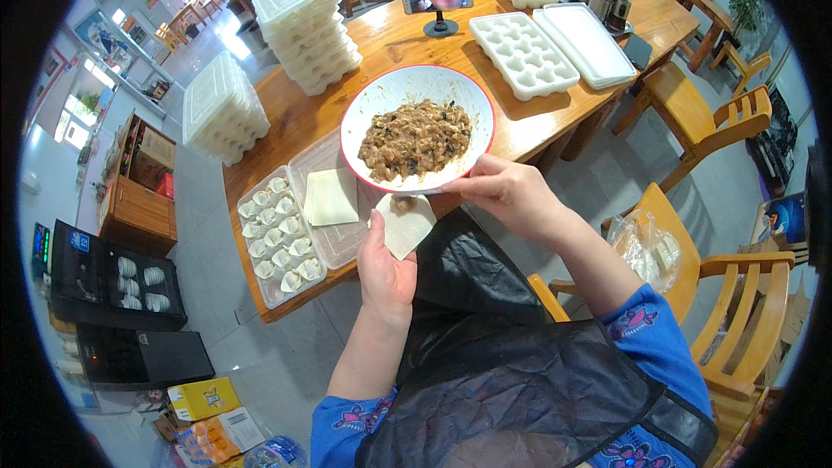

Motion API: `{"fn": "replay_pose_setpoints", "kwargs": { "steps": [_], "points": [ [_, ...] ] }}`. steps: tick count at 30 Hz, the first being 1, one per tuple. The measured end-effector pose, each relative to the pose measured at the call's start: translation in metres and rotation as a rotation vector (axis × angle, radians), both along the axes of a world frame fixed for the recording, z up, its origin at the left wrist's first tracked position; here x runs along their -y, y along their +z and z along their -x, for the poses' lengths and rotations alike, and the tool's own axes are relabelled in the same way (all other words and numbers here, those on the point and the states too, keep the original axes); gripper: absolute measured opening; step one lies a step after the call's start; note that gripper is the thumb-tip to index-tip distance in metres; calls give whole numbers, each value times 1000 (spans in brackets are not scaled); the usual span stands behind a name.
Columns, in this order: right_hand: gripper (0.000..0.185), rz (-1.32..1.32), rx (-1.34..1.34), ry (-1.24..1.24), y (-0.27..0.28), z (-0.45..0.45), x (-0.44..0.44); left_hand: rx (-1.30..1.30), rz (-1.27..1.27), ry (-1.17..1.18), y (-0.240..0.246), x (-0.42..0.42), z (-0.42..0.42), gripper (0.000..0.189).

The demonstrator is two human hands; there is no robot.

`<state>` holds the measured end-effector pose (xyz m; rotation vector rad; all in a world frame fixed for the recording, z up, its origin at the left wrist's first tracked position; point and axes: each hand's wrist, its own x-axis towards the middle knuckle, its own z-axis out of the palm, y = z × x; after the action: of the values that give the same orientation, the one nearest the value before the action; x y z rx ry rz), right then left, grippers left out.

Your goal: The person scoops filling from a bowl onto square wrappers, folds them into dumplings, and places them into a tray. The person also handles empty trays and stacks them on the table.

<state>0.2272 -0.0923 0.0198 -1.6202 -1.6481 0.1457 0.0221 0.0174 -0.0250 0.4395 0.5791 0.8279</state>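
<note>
A pale dough wrapper lies across the fingers of my left hand, with the thumb along its left edge. Near its top edge sits a small dab of brown filling. My right hand has its fingers pinched together at the near rim of a white bowl with a red edge; whether they grip the rim or a thin tool cannot be told. Chunky minced filling partly fills the bowl. To the left, square wrappers are stacked on a clear plastic lid, beside a tray of folded wontons.
Stacked lidded trays and another stack line the wooden table's left side. A phone on a stand is behind the bowl. White compartment trays and lids lie to the right. A wooden chair holds a plastic bag.
</note>
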Motion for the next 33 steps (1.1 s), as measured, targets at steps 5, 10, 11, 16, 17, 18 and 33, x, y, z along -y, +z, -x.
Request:
{"fn": "replay_pose_setpoints", "kwargs": {
  "steps": [5,10,11,16,17,18,33],
  "points": [
    [33,84,137,-94,6,-2,-23,-9,11,4,-1,1,-2,47],
    [24,108,183,-34,2,-5,-36,36,35,2,-2,2,-3,47],
    [24,121,176,-28,3,-5,-33,34,39,8,-2,2,-3,47],
    [28,208,141,3,23,-12,-14,38,42,28,-1,2,-2,47],
    [28,203,116,-14,20,-12,-13,38,42,26,-2,2,-2,47],
    [28,198,91,-33,16,-13,-12,39,41,21,-3,2,-2,47],
    [34,83,189,16,-2,0,3,17,14,-1,3,5,3,45]
  ]
}}
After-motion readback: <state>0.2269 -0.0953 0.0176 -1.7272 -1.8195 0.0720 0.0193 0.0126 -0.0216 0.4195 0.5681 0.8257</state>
